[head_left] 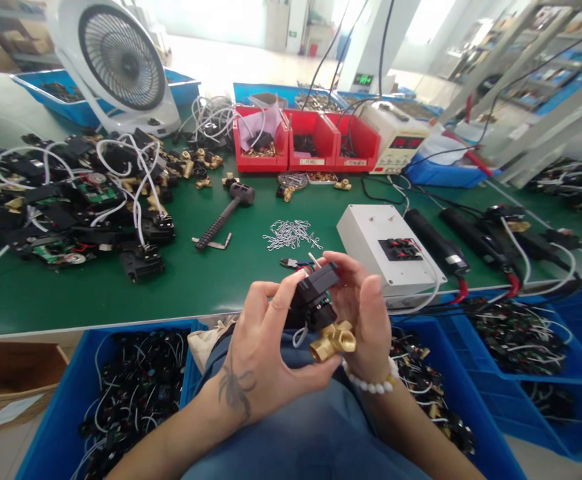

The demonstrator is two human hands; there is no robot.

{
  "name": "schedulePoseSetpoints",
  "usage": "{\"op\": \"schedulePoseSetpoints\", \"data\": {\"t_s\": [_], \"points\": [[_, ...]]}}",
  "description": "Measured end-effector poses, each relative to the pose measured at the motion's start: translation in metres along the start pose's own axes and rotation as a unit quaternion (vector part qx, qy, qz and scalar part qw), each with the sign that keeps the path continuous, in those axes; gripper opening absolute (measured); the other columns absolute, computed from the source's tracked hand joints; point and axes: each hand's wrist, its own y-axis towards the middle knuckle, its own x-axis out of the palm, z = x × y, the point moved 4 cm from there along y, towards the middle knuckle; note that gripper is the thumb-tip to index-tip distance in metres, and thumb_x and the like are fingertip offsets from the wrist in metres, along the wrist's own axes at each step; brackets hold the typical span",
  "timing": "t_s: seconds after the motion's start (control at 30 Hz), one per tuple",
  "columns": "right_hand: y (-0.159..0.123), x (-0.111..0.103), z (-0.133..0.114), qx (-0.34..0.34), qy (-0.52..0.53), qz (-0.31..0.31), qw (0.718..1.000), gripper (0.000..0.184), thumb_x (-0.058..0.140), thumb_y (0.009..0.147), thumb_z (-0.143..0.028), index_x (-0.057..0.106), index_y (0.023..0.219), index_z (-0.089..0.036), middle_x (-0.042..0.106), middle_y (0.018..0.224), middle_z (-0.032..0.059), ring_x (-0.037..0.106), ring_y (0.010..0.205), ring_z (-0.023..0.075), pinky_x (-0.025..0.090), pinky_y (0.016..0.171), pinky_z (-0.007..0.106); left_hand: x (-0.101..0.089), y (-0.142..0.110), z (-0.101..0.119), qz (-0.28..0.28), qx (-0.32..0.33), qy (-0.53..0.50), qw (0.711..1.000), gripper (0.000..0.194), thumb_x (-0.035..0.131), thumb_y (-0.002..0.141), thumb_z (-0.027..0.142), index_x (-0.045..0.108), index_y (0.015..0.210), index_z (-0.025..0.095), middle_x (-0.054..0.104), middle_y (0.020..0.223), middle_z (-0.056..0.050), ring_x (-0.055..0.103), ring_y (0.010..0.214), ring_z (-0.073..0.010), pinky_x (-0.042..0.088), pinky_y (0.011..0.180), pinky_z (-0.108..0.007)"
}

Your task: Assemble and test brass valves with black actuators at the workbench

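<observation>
A motorized valve, with a black actuator housing (315, 287) above a brass valve body (335, 340), is held tilted between my hands over my lap, by the table's front edge. My left hand (263, 340) grips it, fingers along the housing's left side and thumb under the brass body. My right hand (365, 313) cups the other side, fingers against the housing and thumb raised off it. A thin pale pin or wire (315, 260) sticks up near the housing top. Just behind lie pliers (293, 263), partly hidden, and a pile of wire clips (293, 235).
A black mallet (225, 217) lies left of the clips, a white switch box (371, 233) to the right. Heaped actuators (71, 193) cover the table's left. Red bins (311, 140), a power supply (395, 137) and a fan (121, 60) stand behind. Electric screwdrivers (435, 243) lie right.
</observation>
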Motion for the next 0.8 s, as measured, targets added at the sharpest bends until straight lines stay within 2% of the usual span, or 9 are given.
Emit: {"op": "schedulePoseSetpoints", "data": {"t_s": [0.1,0.2,0.3,0.43,0.53,0.6,0.67,0.73,0.8], "points": [[0.002,0.01,-0.01,0.002,0.078,0.015,0.997,0.049,0.045,0.093,-0.063,0.066,0.112,-0.024,0.066,0.113,0.0075,0.063,0.104,0.0216,0.051,0.094,0.038,0.002,0.001,0.006,0.02,0.023,-0.009,0.999,0.085,0.079,0.069,0.038,0.037,0.142,0.025,0.052,0.112,-0.009,0.062,0.099,-0.0241,0.062,0.083,-0.036],[0.004,0.017,-0.019,-0.01,0.12,0.036,0.992,0.04,0.047,0.094,-0.054,0.07,0.097,-0.022,0.065,0.097,0.0056,0.063,0.09,0.0185,0.052,0.086,0.034,0.002,0.002,0.011,0.043,0.042,-0.009,0.998,0.082,0.08,0.069,0.04,0.039,0.139,0.025,0.054,0.11,-0.009,0.062,0.095,-0.0235,0.062,0.081,-0.035],[0.006,0.02,-0.024,-0.036,0.12,0.057,0.99,0.039,0.046,0.095,-0.049,0.069,0.081,-0.021,0.06,0.085,0.0042,0.058,0.077,0.016,0.051,0.076,0.031,0.0,0.002,0.016,0.068,0.052,-0.007,0.996,0.078,0.079,0.069,0.036,0.042,0.136,0.025,0.055,0.106,-0.007,0.061,0.088,-0.0216,0.062,0.075,-0.033],[0.012,0.02,-0.016,-0.014,0.092,0.052,0.994,0.042,0.043,0.097,-0.053,0.066,0.082,-0.022,0.061,0.085,0.004,0.059,0.078,0.017,0.051,0.078,0.034,0.003,0.003,0.01,0.058,0.032,-0.026,0.997,0.074,0.079,0.069,0.037,0.044,0.133,0.023,0.055,0.106,-0.008,0.061,0.091,-0.0231,0.062,0.077,-0.037],[0.031,0.007,-0.008,-0.043,-0.077,0.054,0.995,0.04,0.045,0.096,-0.055,0.065,0.092,-0.021,0.064,0.089,0.0034,0.061,0.084,0.0157,0.051,0.079,0.031,0.011,0.004,-0.016,0.02,-0.024,-0.063,0.998,0.069,0.075,0.073,0.039,0.044,0.132,0.02,0.052,0.107,-0.007,0.062,0.095,-0.022,0.062,0.081,-0.037],[0.052,-0.008,-0.005,-0.076,-0.244,0.087,0.963,0.033,0.052,0.093,-0.049,0.061,0.105,-0.02,0.064,0.099,0.0042,0.061,0.091,0.015,0.051,0.082,0.03,0.017,0.006,-0.041,0.018,-0.081,-0.073,0.994,0.066,0.073,0.075,0.038,0.045,0.132,0.02,0.051,0.104,-0.005,0.062,0.094,-0.0206,0.062,0.08,-0.037],[0.078,-0.025,-0.001,-0.083,-0.324,0.116,0.935,0.027,0.054,0.092,-0.038,0.056,0.111,-0.019,0.062,0.108,0.0064,0.06,0.098,0.0155,0.05,0.086,0.03,0.023,0.007,-0.066,0.025,-0.132,-0.088,0.987,0.066,0.072,0.074,0.038,0.047,0.131,0.018,0.049,0.102,-0.004,0.061,0.093,-0.02,0.061,0.08,-0.036],[0.102,-0.034,0.008,-0.057,-0.384,0.098,0.916,0.021,0.058,0.09,-0.029,0.057,0.107,-0.017,0.062,0.106,0.0075,0.06,0.095,0.0158,0.05,0.087,0.032,0.027,0.008,-0.086,0.037,-0.169,-0.116,0.978,0.066,0.072,0.072,0.04,0.048,0.129,0.016,0.049,0.102,-0.004,0.061,0.094,-0.0205,0.061,0.08,-0.036],[0.122,-0.036,0.021,-0.013,-0.456,0.05,0.888,0.015,0.063,0.087,-0.022,0.061,0.099,-0.015,0.064,0.101,0.007,0.061,0.091,0.0161,0.05,0.089,0.034,0.03,0.007,-0.098,0.047,-0.188,-0.148,0.97,0.066,0.072,0.071,0.043,0.049,0.127,0.017,0.049,0.101,-0.004,0.061,0.096,-0.0213,0.061,0.079,-0.035]]}}
